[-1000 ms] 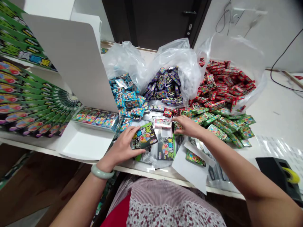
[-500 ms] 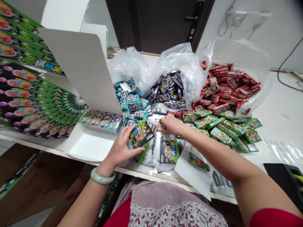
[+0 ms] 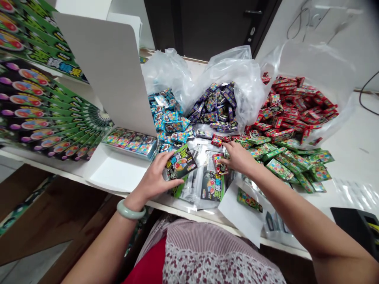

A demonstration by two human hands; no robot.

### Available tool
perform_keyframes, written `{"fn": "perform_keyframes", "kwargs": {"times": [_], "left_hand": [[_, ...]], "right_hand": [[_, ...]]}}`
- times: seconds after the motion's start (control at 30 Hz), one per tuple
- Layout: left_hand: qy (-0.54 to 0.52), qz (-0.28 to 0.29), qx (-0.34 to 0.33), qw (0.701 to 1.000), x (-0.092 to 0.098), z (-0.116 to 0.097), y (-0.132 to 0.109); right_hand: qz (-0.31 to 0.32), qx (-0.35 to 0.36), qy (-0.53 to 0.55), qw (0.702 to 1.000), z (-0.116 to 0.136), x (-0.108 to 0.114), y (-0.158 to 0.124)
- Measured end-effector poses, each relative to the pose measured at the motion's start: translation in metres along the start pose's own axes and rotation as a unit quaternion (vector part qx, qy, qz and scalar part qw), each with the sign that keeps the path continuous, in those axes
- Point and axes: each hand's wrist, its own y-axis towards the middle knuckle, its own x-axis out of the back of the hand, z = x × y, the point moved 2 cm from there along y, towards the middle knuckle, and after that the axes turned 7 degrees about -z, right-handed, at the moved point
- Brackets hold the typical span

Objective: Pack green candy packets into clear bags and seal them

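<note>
Bright, even light all across the scene, shadows soft and faint! There's white glare flashing off the clear plastic bags [image 3: 237, 79] at 12 o'clock and the silver foil packets [image 3: 204, 169] at 6 o'clock. Everything's sharp, no real blur, though the wide lens tilts the dark brown door [image 3: 207, 27] at 12 o'clock.

Red packets [image 3: 293, 106] heap in a clear bag [image 3: 314, 59] before a dark door [image 3: 204, 27].

Left hand [image 3: 154, 177] low, fingers half-curled, thumb up. Right hand [image 3: 238, 157] palm down, fingers reaching forward. Left forearm [image 3: 100, 248] and right forearm [image 3: 299, 213] angling inward from lower corners.
</note>
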Motion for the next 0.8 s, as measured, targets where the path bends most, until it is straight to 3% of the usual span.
{"fn": "perform_keyframes", "kwargs": {"times": [0.13, 0.2, 0.27, 0.4, 0.47, 0.63, 0.8], "left_hand": [[-0.010, 0.016, -0.028, 0.999, -0.005, -0.004, 0.002], [-0.007, 0.025, -0.048, 0.999, -0.008, -0.006, 0.004], [0.006, 0.025, -0.063, 0.998, -0.011, -0.009, 0.005], [0.032, 0.008, -0.094, 0.995, -0.013, -0.014, 0.007], [0.028, 0.007, -0.110, 0.994, -0.015, -0.017, 0.009], [0.014, 0.025, -0.134, 0.991, -0.021, -0.022, 0.012], [0.000, 0.072, -0.141, 0.987, -0.021, -0.021, 0.007]], "right_hand": [[0.075, 0.116, 0.016, 0.990, -0.007, -0.005, 0.000], [0.084, 0.144, 0.033, 0.985, -0.007, -0.009, -0.002], [0.039, 0.156, 0.064, 0.985, -0.005, -0.006, -0.006], [-0.141, 0.117, 0.124, 0.975, 0.007, 0.024, -0.020], [-0.178, 0.120, 0.108, 0.971, 0.018, 0.039, -0.028], [-0.096, 0.191, 0.025, 0.977, 0.045, 0.051, -0.040], [-0.028, 0.246, 0.040, 0.968, 0.045, 0.046, -0.041]]}}
